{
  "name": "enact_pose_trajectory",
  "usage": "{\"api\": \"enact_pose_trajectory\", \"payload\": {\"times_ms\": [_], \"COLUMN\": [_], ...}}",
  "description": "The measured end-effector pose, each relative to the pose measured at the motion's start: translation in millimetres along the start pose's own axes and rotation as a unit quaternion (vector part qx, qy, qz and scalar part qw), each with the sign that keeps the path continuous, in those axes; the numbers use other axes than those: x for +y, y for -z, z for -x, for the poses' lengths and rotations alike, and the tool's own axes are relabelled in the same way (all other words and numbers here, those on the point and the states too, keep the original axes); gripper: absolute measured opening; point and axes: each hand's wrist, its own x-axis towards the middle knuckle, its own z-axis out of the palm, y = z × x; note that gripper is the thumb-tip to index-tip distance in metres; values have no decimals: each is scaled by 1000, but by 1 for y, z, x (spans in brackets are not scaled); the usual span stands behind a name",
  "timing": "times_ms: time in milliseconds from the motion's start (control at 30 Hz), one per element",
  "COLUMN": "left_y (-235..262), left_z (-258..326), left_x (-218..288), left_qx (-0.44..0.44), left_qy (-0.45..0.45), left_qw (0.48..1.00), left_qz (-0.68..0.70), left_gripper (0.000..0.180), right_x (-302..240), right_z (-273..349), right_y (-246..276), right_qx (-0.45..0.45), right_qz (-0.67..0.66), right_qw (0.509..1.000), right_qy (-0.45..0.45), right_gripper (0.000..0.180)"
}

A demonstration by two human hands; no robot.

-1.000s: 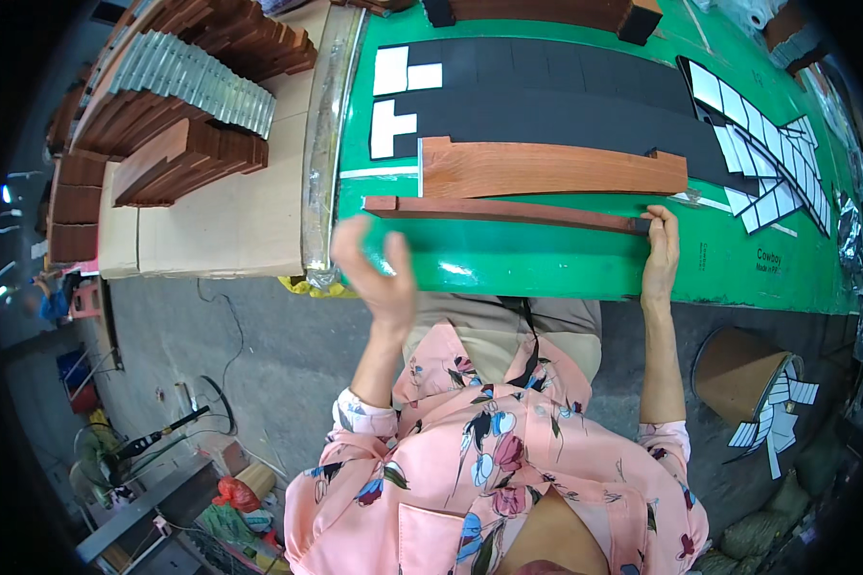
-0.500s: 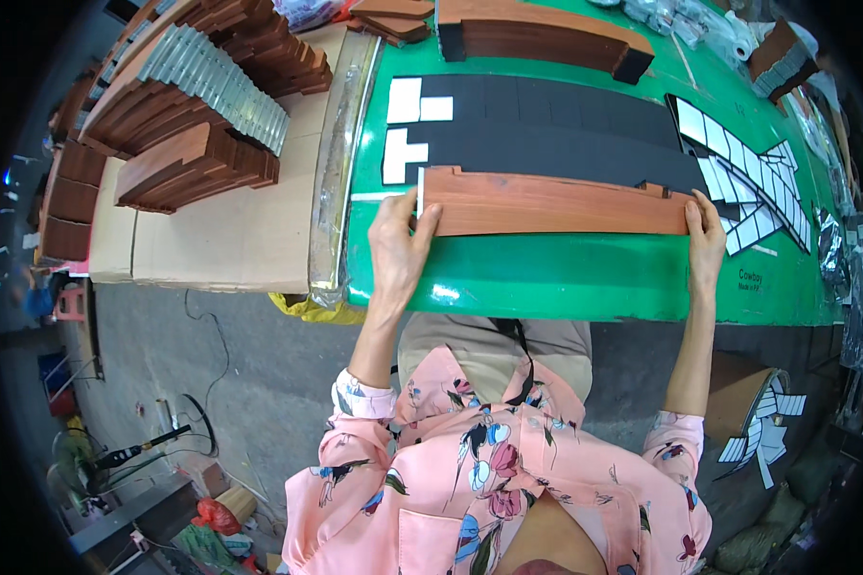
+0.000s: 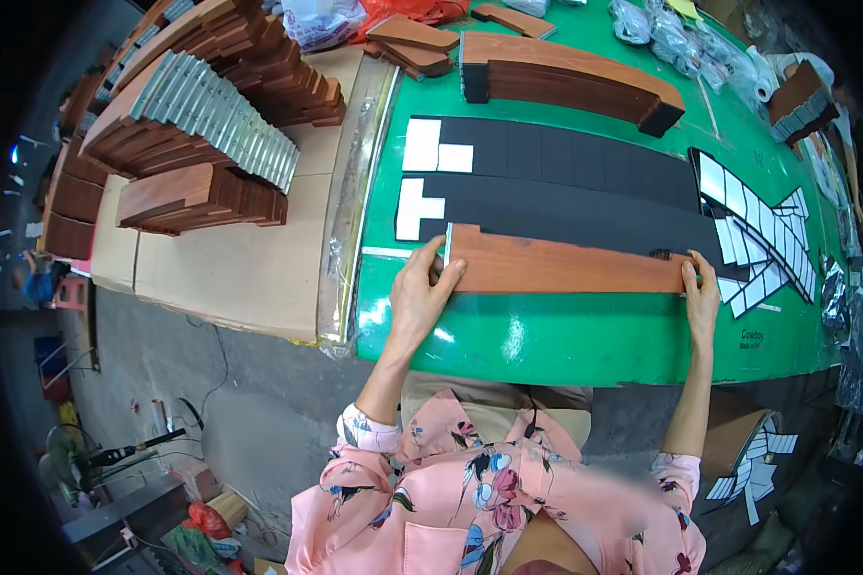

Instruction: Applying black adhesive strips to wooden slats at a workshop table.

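A long reddish-brown wood-grain board [image 3: 566, 266] is held level between my two hands, above the near part of the green table. My left hand [image 3: 424, 295] grips its left end, with the thumb on the near face and the fingers behind. At the right end, my right hand [image 3: 702, 295] pinches the narrower tip. A small dark piece [image 3: 661, 255] shows at the upper edge near that tip. Just beyond lie two long black strips [image 3: 566, 206] with white patches [image 3: 422, 146] at their left ends; the board hides part of the nearer strip.
Past the strips lies a curved wooden piece [image 3: 566, 81]. White-and-black strips [image 3: 762, 225] overlap at the right. Stacked brown boards with metal edges [image 3: 221, 115] fill the cardboard-covered surface [image 3: 230, 278] at left. Plastic-wrapped parts [image 3: 681, 43] sit at the far right.
The whole view has shifted, so the table and its contents appear lower in the picture. Both hands keep their hold on the board, which stays close to the black strips.
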Motion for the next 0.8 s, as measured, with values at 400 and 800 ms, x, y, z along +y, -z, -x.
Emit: {"api": "enact_pose_trajectory", "payload": {"times_ms": [400, 800], "left_y": [12, 278], "left_z": [-4, -101], "left_x": [-9, -91], "left_qx": [-77, 198], "left_qy": [38, -198], "left_qw": [990, 829], "left_qz": [109, -484], "left_gripper": [46, 60], "right_x": [-105, -195], "right_z": [-19, 10], "right_y": [-4, -64], "right_qx": [37, 56], "right_qz": [316, 62], "right_qw": [895, 871], "right_qy": [312, 485], "right_gripper": [35, 10]}}
